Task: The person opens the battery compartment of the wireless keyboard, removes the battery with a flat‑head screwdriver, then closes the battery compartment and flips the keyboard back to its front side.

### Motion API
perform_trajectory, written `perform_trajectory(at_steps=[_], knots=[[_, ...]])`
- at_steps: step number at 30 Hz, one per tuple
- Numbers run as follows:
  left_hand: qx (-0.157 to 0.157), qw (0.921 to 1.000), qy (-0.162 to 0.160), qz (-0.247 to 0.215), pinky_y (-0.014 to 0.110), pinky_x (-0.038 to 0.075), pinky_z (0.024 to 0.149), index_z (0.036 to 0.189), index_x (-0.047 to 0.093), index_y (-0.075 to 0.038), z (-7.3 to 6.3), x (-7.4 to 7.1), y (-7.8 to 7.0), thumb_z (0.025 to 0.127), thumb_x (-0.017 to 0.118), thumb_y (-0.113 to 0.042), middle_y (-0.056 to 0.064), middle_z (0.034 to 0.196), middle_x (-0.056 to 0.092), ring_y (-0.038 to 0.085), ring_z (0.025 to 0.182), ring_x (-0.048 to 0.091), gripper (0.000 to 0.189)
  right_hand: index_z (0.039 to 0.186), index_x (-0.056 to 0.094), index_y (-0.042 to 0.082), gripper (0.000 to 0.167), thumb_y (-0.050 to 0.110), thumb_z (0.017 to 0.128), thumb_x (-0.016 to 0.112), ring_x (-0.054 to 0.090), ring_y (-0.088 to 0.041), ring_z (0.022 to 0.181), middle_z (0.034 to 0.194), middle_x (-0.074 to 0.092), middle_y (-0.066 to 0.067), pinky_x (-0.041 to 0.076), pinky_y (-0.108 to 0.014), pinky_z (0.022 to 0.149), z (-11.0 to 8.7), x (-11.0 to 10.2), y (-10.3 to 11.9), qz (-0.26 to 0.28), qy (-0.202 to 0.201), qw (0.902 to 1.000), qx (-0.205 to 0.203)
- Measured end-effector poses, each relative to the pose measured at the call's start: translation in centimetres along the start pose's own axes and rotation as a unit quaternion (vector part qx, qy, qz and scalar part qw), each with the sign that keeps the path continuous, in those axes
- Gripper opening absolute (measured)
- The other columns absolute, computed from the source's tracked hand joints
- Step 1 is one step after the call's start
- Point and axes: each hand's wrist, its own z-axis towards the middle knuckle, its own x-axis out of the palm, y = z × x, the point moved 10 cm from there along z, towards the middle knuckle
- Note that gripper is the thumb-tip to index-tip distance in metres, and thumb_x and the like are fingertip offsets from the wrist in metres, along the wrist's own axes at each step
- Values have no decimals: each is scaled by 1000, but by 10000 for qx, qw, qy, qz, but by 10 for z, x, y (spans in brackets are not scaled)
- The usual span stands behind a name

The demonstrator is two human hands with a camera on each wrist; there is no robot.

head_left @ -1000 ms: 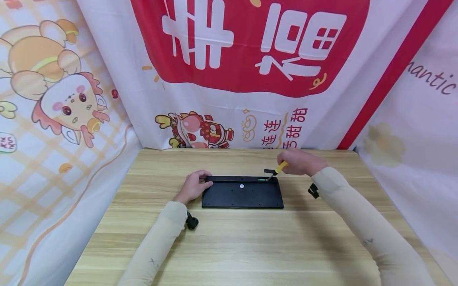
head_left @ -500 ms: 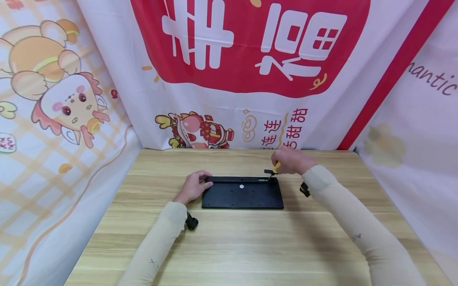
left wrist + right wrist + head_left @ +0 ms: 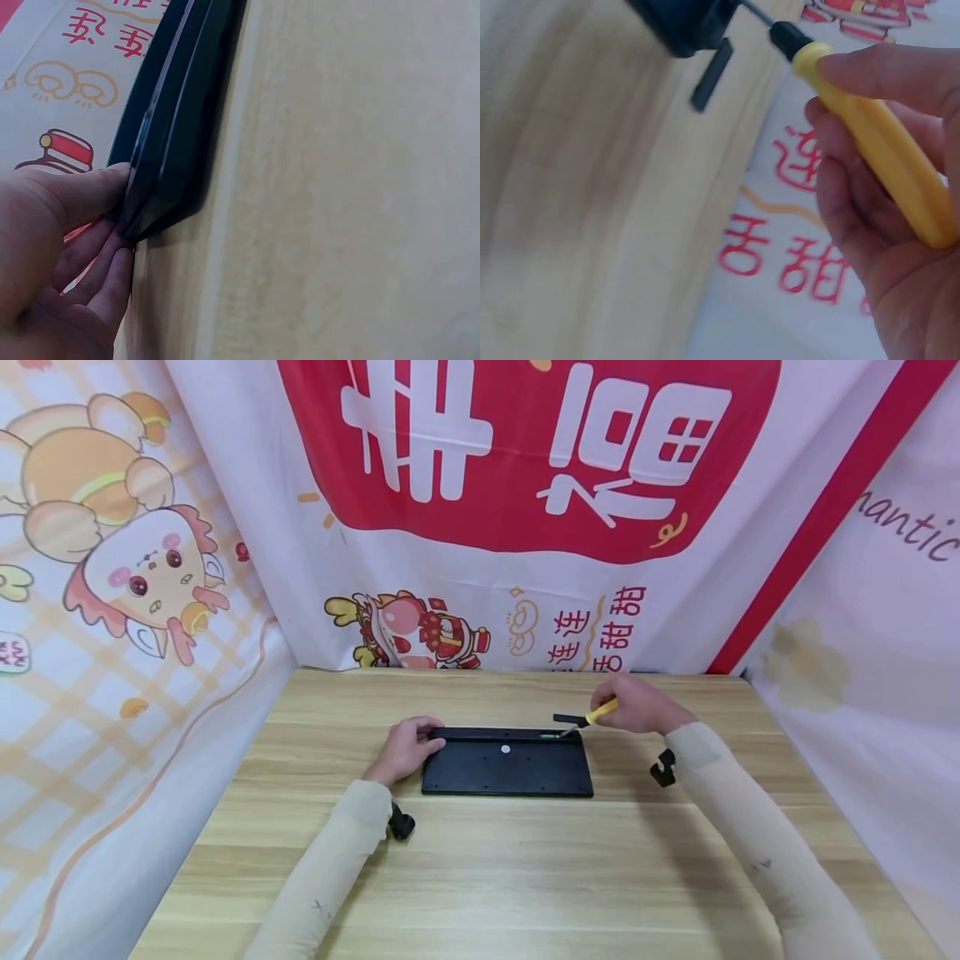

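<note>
A black keyboard [image 3: 507,772] lies face down on the wooden table. Near its far right corner is an open battery slot [image 3: 552,736] with something greenish inside, probably a battery. My left hand [image 3: 405,750] grips the keyboard's far left corner, thumb on the upper side and fingers at the edge, as the left wrist view shows. In my right hand [image 3: 636,704] is a screwdriver with a yellow handle [image 3: 885,142] and black collar. Its shaft slants down left, the tip at the slot's right end. A small black strip, seemingly the battery cover [image 3: 567,718], lies just behind the keyboard.
The wooden table [image 3: 480,868] meets a printed cloth backdrop [image 3: 525,539] at its far edge. More printed cloth hangs at the left and right sides. A black wrist camera [image 3: 402,823] sits on the left wrist, another [image 3: 663,768] on the right.
My right hand swung left with the screwdriver, which stood steeper half a second ago, then back right, so the handle now leans lower. The left hand and keyboard have stayed put.
</note>
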Motion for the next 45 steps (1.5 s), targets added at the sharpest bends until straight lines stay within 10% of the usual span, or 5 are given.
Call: perform_trajectory(at_steps=[16, 45], knots=[[-14, 10000, 5, 87, 50, 53, 112, 128, 76, -13, 0, -6, -1, 99, 76, -18, 12, 139, 71, 31, 134, 63, 29, 104, 82, 12, 15, 13, 89, 85, 68, -30, 103, 107, 80, -9, 55, -48, 95, -25, 27, -63, 1678, -736, 9805, 703], [151, 9996, 38, 249, 51, 51, 114, 128, 77, -13, 1, -4, -5, 99, 76, -18, 12, 138, 72, 32, 135, 64, 30, 110, 82, 13, 24, 28, 91, 85, 68, -23, 106, 113, 80, -10, 52, -32, 95, -38, 39, -79, 2004, -953, 9680, 1170]])
